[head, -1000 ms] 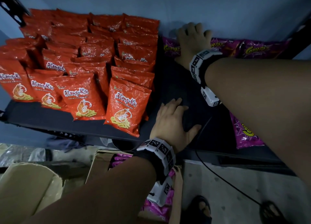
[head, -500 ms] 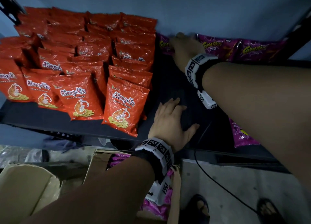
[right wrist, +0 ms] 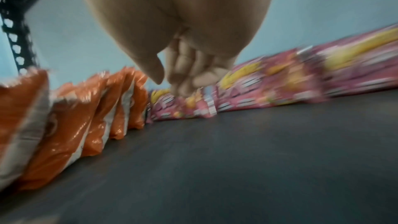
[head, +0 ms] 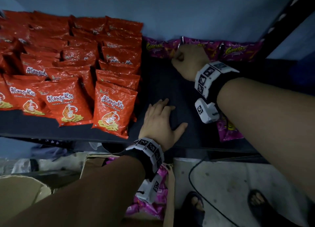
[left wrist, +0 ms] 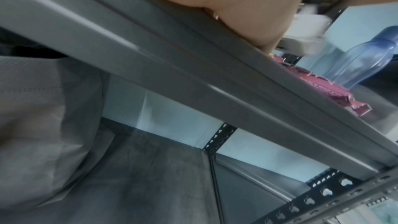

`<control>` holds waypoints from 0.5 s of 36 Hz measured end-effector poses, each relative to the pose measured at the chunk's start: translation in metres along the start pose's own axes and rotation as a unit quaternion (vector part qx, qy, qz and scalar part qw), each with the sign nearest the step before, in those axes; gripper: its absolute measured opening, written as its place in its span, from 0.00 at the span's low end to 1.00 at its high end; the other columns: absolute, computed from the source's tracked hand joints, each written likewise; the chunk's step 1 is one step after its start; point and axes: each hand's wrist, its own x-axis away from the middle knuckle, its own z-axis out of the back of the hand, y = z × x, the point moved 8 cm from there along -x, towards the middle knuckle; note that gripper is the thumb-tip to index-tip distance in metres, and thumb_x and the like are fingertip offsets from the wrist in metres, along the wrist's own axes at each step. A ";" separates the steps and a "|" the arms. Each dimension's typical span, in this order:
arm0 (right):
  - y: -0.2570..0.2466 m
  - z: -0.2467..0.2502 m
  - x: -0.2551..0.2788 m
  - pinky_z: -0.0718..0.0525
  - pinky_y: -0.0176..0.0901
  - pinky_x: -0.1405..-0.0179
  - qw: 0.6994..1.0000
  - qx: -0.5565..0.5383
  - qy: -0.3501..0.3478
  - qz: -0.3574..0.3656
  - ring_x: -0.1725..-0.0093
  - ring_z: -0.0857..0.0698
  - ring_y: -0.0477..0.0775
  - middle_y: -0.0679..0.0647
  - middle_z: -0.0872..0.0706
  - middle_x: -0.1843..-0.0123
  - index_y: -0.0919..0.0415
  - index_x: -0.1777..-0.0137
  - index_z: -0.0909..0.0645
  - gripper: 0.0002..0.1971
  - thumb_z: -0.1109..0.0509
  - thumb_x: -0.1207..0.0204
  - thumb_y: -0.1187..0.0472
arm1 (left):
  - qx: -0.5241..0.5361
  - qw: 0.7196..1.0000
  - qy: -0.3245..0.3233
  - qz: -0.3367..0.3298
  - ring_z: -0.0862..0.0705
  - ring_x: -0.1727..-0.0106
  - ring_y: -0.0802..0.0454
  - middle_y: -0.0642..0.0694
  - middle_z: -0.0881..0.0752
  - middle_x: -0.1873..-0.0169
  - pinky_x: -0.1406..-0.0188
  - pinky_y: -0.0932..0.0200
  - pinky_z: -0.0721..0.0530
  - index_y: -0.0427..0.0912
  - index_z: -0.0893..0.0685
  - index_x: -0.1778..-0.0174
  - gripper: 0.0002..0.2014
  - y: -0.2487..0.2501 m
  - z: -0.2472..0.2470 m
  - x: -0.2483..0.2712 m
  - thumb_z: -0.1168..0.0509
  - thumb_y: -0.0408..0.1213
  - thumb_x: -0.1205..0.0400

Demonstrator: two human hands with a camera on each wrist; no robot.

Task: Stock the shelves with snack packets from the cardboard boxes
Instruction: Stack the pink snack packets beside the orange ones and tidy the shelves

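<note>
Purple packets (head: 238,50) at back, just beyond clenched R hand (head: 189,61); L hand (head: 160,121) flat on shelf (head: 162,83).

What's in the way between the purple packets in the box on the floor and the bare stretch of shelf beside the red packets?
Only the left hand, lying flat on the shelf. The bare strip runs from the purple packets in the box to the back row, red packets alongside.
</note>
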 end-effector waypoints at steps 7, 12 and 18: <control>0.088 0.043 0.090 0.15 0.49 0.42 0.981 0.043 0.030 -0.185 0.39 0.15 0.64 0.59 0.12 0.42 0.58 0.43 0.15 0.12 0.31 0.20 0.53 | -0.026 0.999 -0.020 0.004 0.36 0.15 0.46 0.46 0.29 0.18 0.12 0.43 0.47 0.47 0.22 0.26 0.35 0.002 -0.001 0.000 0.37 0.68 0.22; 0.117 0.054 0.152 0.18 0.60 0.43 0.956 0.086 0.071 -0.270 0.36 0.24 0.67 0.60 0.19 0.37 0.56 0.39 0.18 0.16 0.30 0.23 0.49 | -0.045 0.998 -0.044 0.008 0.38 0.15 0.45 0.45 0.32 0.17 0.12 0.42 0.48 0.47 0.25 0.24 0.35 0.002 -0.002 -0.001 0.37 0.67 0.21; 0.124 0.035 0.195 0.22 0.55 0.36 0.954 0.037 0.009 -0.297 0.32 0.25 0.67 0.61 0.23 0.32 0.53 0.30 0.20 0.28 0.29 0.25 0.37 | -0.057 0.997 -0.043 0.007 0.39 0.14 0.44 0.44 0.32 0.17 0.12 0.41 0.48 0.45 0.25 0.24 0.35 0.003 -0.002 -0.001 0.36 0.66 0.20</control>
